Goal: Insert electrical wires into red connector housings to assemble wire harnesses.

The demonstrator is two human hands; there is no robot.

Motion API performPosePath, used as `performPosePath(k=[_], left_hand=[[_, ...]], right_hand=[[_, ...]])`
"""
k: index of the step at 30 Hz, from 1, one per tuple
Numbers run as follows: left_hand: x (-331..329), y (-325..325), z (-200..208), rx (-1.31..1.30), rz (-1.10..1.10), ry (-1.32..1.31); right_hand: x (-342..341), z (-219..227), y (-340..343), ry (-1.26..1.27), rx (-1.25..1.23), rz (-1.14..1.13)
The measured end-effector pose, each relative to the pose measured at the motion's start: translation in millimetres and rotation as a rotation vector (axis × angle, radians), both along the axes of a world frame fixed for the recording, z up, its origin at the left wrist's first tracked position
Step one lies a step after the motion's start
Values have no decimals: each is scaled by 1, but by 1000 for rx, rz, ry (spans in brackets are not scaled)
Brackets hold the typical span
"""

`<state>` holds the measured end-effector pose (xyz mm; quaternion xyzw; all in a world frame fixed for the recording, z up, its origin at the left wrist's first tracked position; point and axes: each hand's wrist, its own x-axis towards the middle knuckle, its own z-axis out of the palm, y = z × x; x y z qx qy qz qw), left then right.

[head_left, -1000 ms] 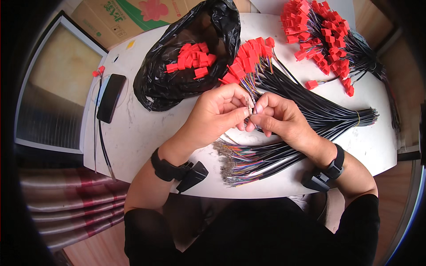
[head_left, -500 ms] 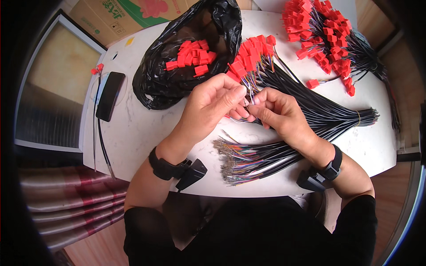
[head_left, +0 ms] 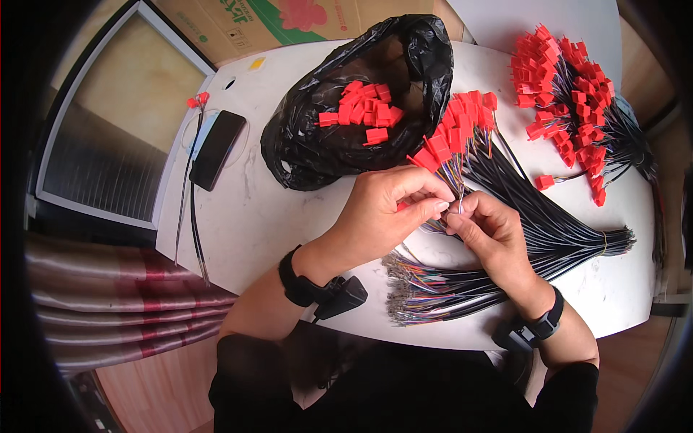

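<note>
Head cam, wires (head_left: 460,198) pinched btwn R grip (head_left: 492,232) tips, L grip (head_left: 379,211) adj., hold unclear

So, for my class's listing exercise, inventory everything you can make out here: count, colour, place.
Table: one, white, beneath the work
Plastic bag: one, black, far middle
Loose connectors: many, red, inside the bag
Tied cable bundle: one, black, right of centre, some ends red-capped
Far cable bundle: one, black with red connectors, far right
Separate cables: two, dark with red connectors, left
Phone: one, black, left
Yellow patch: one, yellow, far left
Carton: one, brown with green, behind table
Framed panel: one, grey-framed, left
Curtain: one, grey and red, lower left
Thin wires: count unclear, pale, between the hands
Wrist straps: two, black, one per wrist
Sleeves: two, black, bottom
Left hand: one, bare, centre
Right hand: one, bare, right of centre
</note>
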<state>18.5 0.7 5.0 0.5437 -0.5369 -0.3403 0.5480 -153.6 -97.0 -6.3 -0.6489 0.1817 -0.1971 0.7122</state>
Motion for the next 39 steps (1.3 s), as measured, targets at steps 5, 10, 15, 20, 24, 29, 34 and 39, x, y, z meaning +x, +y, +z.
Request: performPosePath(k=[5, 10, 15, 20, 24, 29, 34, 39], left_hand=[[1, -1, 4, -92, 37, -129], [4, -1, 6, -102, 7, -220], [37, -10, 8, -202, 97, -74], [78, -16, -14, 39, 516, -643], [86, -23, -34, 103, 506, -730], [85, -26, -33, 119, 491, -760], [70, -18, -12, 21, 394, -337], [44, -4, 18, 36, 134, -65]], right_hand=[[1, -2, -4, -38, 80, -15], [1, -3, -4, -97, 110, -16], [1, -10, -1, -139, 3, -70], [1, -14, -1, -154, -24, -28], [1, -14, 0, -142, -52, -25], [3, -14, 2, -119, -64, -37], [1, -18, -1, -115, -87, -46], [5, -14, -2, -132, -85, -86]])
